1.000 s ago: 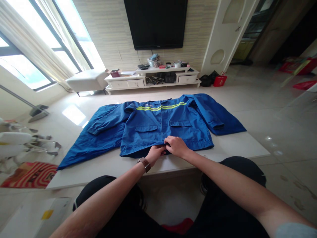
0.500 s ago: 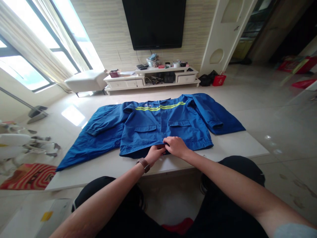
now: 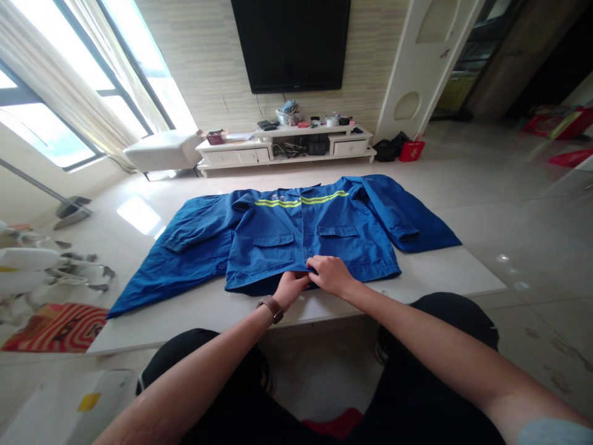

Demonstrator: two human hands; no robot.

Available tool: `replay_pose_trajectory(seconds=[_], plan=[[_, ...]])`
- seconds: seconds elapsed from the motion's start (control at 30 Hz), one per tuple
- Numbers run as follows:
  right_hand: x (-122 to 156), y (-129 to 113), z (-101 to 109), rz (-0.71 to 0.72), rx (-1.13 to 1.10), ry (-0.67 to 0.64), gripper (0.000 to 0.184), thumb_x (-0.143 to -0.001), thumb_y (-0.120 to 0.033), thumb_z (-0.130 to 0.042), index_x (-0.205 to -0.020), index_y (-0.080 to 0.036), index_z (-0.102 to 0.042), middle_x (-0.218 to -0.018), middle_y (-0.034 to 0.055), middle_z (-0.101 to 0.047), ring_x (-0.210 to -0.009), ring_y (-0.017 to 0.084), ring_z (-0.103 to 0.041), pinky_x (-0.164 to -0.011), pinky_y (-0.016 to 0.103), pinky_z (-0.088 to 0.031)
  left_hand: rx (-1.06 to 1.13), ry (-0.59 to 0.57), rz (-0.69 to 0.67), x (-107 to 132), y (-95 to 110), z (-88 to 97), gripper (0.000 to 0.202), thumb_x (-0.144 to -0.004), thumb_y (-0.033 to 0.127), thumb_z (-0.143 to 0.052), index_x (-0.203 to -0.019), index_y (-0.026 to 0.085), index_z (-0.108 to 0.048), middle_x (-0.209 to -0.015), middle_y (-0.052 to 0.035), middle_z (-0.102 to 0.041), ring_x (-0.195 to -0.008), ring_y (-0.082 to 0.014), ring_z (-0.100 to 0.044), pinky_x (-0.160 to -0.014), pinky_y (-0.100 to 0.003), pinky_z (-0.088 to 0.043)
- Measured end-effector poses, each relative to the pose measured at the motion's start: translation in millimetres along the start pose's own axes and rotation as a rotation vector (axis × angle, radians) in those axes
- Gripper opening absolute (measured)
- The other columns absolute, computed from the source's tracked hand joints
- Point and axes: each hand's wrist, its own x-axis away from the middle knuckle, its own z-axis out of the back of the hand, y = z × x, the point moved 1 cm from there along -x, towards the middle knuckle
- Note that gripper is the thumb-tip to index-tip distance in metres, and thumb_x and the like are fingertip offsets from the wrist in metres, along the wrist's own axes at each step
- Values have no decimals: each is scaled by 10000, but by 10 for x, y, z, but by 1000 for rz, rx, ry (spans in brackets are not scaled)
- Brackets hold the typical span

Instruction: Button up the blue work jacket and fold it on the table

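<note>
A blue work jacket (image 3: 278, 238) with yellow-green reflective stripes lies flat on a low white table (image 3: 440, 272), front side up, sleeves spread to both sides. My left hand (image 3: 290, 289), with a brown watch at the wrist, pinches the bottom hem at the jacket's front opening. My right hand (image 3: 330, 274) meets it there, fingers curled and closed on the same hem edge. What lies between the fingertips is too small to make out beyond the cloth.
A black TV (image 3: 291, 43) hangs on the far wall above a white cabinet (image 3: 282, 148) with clutter. A white stool (image 3: 160, 151) stands by the window. A red bag (image 3: 411, 150) sits on the floor. A red rug (image 3: 55, 326) lies at left.
</note>
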Motion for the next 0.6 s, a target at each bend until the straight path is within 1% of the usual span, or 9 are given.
replay_pose_trajectory(seconds=[0.13, 0.23, 0.3, 0.4, 0.47, 0.6], plan=[[-14, -2, -6, -12, 18, -11, 203, -938, -283, -530, -1047, -221, -690, -1091, 73, -719, -994, 225, -677, -798, 284, -452, -36, 14, -43, 0, -10, -11, 186, -732, 298, -761, -779, 119, -741, -696, -30, -678, -633, -124, -548, -622, -247, -414], [-20, -3, -7, -11, 22, -20, 193, -935, -262, -520, -1012, -206, -688, -1057, 83, -727, -966, 229, -684, -786, 286, -453, -44, 6, -54, -13, -14, -18, 199, -723, 301, -772, -790, 116, -741, -716, -36, -689, -647, -128, -564, -627, -245, -431], [-24, 2, -13, -22, 7, -17, 194, -933, -250, -520, -1026, -198, -682, -1066, 91, -730, -969, 231, -684, -798, 288, -454, -41, 3, -52, -24, -12, -19, 218, -718, 305, -772, -815, 112, -745, -743, -44, -702, -656, -129, -573, -629, -242, -444], [-36, 21, -31, -33, -47, 4, 206, -920, -226, -528, -1055, -193, -680, -1089, 93, -736, -993, 230, -682, -827, 289, -452, -37, -3, -33, -34, -1, -13, 216, -720, 294, -754, -832, 108, -748, -776, -49, -715, -656, -122, -573, -620, -235, -448], [-50, 42, -41, -43, -99, 21, 216, -909, -213, -534, -1062, -196, -686, -1092, 85, -742, -1007, 227, -681, -834, 283, -449, -42, -1, -23, -36, 12, -2, 186, -724, 279, -733, -799, 109, -742, -760, -44, -709, -639, -113, -562, -615, -231, -443], [-89, 113, -47, -90, -227, 61, 227, -880, -185, -549, -1047, -224, -699, -1019, 53, -758, -960, 205, -686, -819, 266, -444, -38, 18, 9, -41, 49, 23, 172, -724, 277, -710, -767, 112, -734, -753, -42, -703, -625, -102, -558, -621, -231, -445]])
